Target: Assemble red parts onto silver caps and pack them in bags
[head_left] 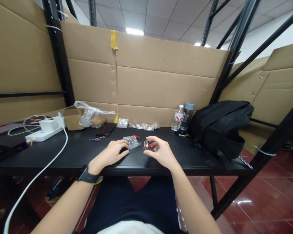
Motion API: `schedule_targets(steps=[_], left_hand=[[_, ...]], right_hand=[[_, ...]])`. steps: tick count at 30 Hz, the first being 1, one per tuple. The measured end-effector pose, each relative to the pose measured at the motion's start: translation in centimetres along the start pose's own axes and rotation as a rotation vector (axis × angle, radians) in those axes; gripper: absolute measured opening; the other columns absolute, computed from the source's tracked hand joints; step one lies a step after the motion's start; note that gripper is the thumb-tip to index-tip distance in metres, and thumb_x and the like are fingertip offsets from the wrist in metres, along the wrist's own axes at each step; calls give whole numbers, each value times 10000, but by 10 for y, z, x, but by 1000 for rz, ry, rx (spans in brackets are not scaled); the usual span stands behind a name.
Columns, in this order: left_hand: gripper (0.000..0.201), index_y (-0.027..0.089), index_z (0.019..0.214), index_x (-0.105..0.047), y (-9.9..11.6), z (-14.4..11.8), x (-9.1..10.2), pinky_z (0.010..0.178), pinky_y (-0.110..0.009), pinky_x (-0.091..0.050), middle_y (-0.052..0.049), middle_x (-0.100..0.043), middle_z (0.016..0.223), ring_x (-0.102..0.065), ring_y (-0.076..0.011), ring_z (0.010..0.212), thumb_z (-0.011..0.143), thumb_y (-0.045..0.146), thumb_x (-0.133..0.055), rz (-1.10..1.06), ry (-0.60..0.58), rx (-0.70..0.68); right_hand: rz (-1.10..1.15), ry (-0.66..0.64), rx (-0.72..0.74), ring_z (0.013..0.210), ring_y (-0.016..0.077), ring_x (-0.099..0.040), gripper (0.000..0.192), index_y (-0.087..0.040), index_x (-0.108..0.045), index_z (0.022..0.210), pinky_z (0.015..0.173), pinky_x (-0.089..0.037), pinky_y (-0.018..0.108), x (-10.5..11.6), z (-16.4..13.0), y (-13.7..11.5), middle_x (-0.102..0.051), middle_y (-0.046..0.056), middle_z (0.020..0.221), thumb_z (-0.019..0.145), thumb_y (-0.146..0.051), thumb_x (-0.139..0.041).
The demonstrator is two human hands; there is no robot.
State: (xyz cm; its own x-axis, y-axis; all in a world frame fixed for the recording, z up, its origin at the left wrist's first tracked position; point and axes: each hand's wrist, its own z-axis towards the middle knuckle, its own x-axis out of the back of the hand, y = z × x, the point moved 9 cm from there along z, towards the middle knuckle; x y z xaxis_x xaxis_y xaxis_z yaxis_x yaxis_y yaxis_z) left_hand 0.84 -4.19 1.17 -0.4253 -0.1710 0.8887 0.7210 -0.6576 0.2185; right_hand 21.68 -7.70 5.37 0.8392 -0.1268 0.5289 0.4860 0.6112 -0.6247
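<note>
My right hand [162, 152] pinches a small round shiny metal piece [146, 145] between thumb and fingers, just above the black table. A bit of red, perhaps a cord, shows beside it; its exact kind is too small to make out. My left hand [113, 152], with a dark watch on the wrist, lies on the table with thumb and fingers apart. Its fingertips reach the near left edge of a clear plastic bag [133, 142], which has red pieces at its far end.
Along the back lie several small clear packets [144, 126], a tied plastic bag [92, 117] and a dark flat case [104, 129]. A water bottle [177, 118], a blue-lidded bottle [187, 117] and a black backpack [217, 130] stand right. A white power strip [44, 133] with cables sits left.
</note>
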Motion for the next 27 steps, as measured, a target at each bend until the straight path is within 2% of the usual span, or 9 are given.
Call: schedule_targets(steps=[3,6,9,13,16,20,24,27], left_hand=[[308,265,1209,-679,28,-3,0,1021,-371,-448,-66,-704,1238,-653,-239,1119,999,419,-513,-48,-49,-67],[390,345,1379,-594,57,-8,-6,1023,-356,-445,-48,-612,1413,-627,-236,1202,1011,438,-502,-61,-132,-164],[384,412,1389,-590,74,-14,-12,1056,-368,-421,-26,-551,1491,-574,-247,1296,1019,449,-494,-50,-193,-222],[396,463,1397,-581,74,-17,-14,1108,-422,-383,-20,-520,1525,-514,-281,1371,1008,415,-521,-25,-224,-192],[456,502,1433,-531,71,-19,-16,1136,-476,-354,-23,-483,1559,-469,-306,1414,993,384,-547,-29,-274,-173],[515,523,1450,-499,72,-21,-16,1149,-519,-335,-26,-453,1582,-415,-320,1457,973,347,-581,-39,-318,-174],[561,527,1449,-496,72,-23,-16,1169,-532,-313,-8,-427,1602,-383,-318,1480,950,303,-621,-52,-335,-190],[538,518,1424,-532,69,-24,-14,1183,-515,-307,3,-438,1596,-393,-307,1476,945,295,-631,-68,-319,-197]], right_hand=[[-74,0,10,797,163,-661,321,-251,-721,1061,679,-482,275,2,0,-1,-740,13,986,773,-336,-835],[-146,-36,43,763,157,-639,235,-237,-743,1019,696,-479,277,1,0,-6,-736,20,934,833,-373,-789],[-191,-139,63,743,152,-627,209,-234,-761,1008,710,-474,274,-4,-4,-9,-728,18,898,854,-376,-774],[-240,-324,56,711,160,-626,188,-238,-773,941,694,-468,274,-13,-11,-5,-695,-1,799,806,-360,-820],[-241,-371,71,755,169,-638,173,-239,-776,907,704,-478,271,-13,-13,-3,-686,13,864,777,-333,-844],[-240,-378,67,756,163,-630,186,-240,-786,927,714,-485,272,-17,-13,0,-669,28,912,778,-332,-850],[-237,-308,53,727,156,-613,249,-214,-758,919,691,-471,264,-22,-8,1,-661,10,836,748,-345,-882],[-213,-278,57,703,140,-597,236,-203,-749,887,678,-472,255,-22,-6,-1,-657,10,857,744,-334,-885]])
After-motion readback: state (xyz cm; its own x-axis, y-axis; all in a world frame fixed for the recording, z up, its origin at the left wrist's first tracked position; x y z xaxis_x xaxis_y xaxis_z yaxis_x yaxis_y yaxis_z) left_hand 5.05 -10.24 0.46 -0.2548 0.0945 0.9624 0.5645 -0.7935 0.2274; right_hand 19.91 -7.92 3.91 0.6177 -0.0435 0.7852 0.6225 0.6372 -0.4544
